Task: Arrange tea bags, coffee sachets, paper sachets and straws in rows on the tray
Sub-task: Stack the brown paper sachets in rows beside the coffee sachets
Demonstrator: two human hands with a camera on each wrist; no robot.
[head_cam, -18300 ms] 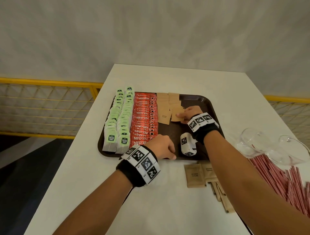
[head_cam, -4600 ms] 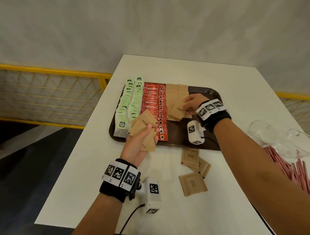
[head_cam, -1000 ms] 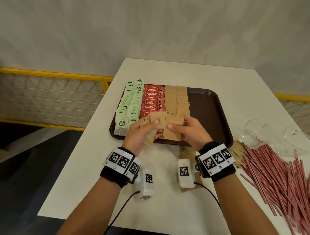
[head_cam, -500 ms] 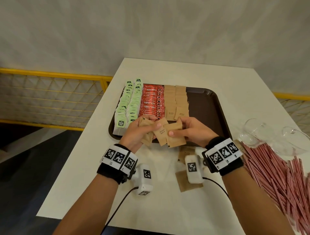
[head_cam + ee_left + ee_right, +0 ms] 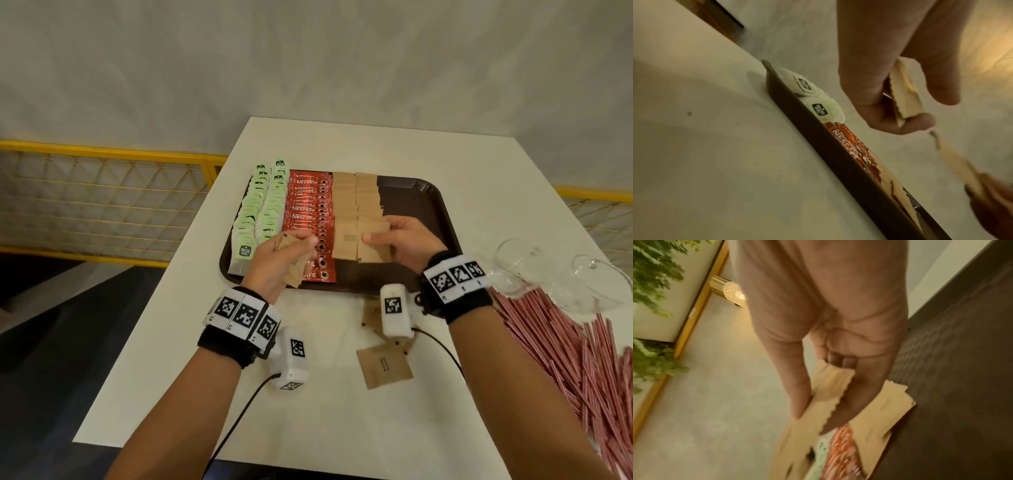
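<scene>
A dark brown tray (image 5: 431, 202) holds two rows of green tea bags (image 5: 263, 205), a row of red coffee sachets (image 5: 308, 212) and two rows of brown paper sachets (image 5: 356, 198). My left hand (image 5: 284, 253) grips a small stack of brown paper sachets (image 5: 904, 91) above the tray's near left part. My right hand (image 5: 400, 240) pinches a few brown paper sachets (image 5: 371, 240) just above the near end of the paper rows; the right wrist view shows thumb and fingers closed on these held sachets (image 5: 828, 389). A heap of red straws (image 5: 561, 346) lies on the table at right.
Loose brown sachets (image 5: 383, 366) lie on the white table (image 5: 342, 411) in front of the tray. Clear glass cups (image 5: 534, 270) lie on their sides at the right above the straws. A yellow railing (image 5: 102, 192) runs past the table's left edge.
My right hand has moved forward over the tray with a few sachets taken from the left hand's stack. The left hand has drawn slightly left, still holding the others.
</scene>
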